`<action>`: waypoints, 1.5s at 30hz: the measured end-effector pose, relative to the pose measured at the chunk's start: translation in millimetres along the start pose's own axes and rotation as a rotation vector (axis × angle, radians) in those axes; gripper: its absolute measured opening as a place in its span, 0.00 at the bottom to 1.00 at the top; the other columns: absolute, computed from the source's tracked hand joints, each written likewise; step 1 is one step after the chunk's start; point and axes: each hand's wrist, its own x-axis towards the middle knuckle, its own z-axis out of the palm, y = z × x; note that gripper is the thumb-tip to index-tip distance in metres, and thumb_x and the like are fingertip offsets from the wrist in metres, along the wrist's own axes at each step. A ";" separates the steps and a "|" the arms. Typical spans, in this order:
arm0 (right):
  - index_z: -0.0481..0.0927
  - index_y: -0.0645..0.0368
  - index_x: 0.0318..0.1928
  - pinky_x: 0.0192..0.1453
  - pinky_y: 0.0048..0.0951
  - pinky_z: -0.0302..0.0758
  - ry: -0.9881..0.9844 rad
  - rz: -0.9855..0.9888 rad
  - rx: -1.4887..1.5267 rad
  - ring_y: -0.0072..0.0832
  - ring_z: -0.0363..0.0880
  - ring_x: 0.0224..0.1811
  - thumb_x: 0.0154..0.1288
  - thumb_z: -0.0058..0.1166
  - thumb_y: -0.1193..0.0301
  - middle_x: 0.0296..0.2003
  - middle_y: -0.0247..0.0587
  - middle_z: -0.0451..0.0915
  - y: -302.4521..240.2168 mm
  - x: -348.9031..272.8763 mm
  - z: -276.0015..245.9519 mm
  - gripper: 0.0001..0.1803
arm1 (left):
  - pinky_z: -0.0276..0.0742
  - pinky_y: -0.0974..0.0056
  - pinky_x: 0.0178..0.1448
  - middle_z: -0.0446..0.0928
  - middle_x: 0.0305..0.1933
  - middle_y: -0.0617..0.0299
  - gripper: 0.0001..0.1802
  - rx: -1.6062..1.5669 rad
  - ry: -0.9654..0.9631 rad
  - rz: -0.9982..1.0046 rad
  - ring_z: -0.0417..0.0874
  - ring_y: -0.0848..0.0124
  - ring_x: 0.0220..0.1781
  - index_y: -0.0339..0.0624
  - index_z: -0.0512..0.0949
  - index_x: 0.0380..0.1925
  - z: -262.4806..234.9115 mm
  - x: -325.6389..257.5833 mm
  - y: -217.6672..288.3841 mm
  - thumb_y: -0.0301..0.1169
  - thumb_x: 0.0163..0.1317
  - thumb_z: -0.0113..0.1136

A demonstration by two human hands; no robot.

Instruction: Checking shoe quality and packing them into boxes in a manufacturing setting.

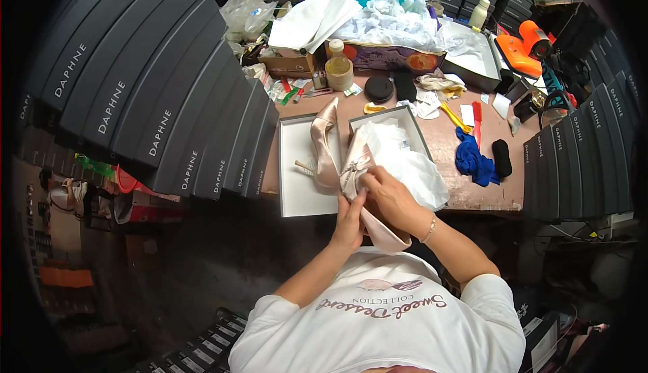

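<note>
Over table [445, 150], hands [388, 197] clasp satin shoe [364, 191].

Dark shoebox stacks [155, 83] left & right [574, 157] of worktop [449, 150]. Blue cloth [472, 160] beside black pad [501, 157], round black tin [379, 88], yellowish bottle [339, 66], orange tool [526, 45], crumpled white paper [398, 25] at back

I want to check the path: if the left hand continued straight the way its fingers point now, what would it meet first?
The left hand points up and away, already against the pink satin shoe. Beyond it, probably the second shoe in the open box lid; depth is unclear.
</note>
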 end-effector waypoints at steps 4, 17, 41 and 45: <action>0.77 0.60 0.41 0.46 0.37 0.76 -0.002 -0.018 -0.043 0.46 0.77 0.41 0.53 0.57 0.75 0.44 0.49 0.74 6.8 1.4 -8.6 0.12 | 0.68 0.63 0.63 0.61 0.63 0.58 0.35 0.043 0.001 -0.023 0.66 0.69 0.63 0.47 0.51 0.66 2.2 -7.1 -1.0 0.34 0.65 0.58; 0.68 0.64 0.61 0.49 0.31 0.75 0.167 0.176 0.286 0.41 0.81 0.45 0.46 0.65 0.77 0.44 0.55 0.80 48.5 14.1 8.0 0.38 | 0.72 0.61 0.59 0.62 0.57 0.57 0.36 0.053 0.001 -0.180 0.70 0.68 0.57 0.47 0.51 0.65 -1.4 -20.8 -13.7 0.24 0.56 0.52; 0.45 0.57 0.73 0.58 0.37 0.74 -0.110 0.230 0.762 0.44 0.68 0.64 0.51 0.70 0.54 0.68 0.57 0.57 3.2 13.5 -44.4 0.58 | 0.75 0.59 0.59 0.64 0.61 0.51 0.31 0.373 0.035 0.422 0.73 0.63 0.60 0.40 0.52 0.65 9.4 27.0 38.2 0.40 0.68 0.48; 0.57 0.70 0.66 0.66 0.37 0.67 0.155 0.170 0.267 0.46 0.67 0.64 0.53 0.67 0.62 0.63 0.58 0.65 19.9 -3.3 -15.6 0.46 | 0.66 0.59 0.66 0.63 0.65 0.45 0.38 0.836 -0.288 0.481 0.69 0.59 0.64 0.30 0.57 0.65 15.0 36.3 55.3 0.49 0.68 0.54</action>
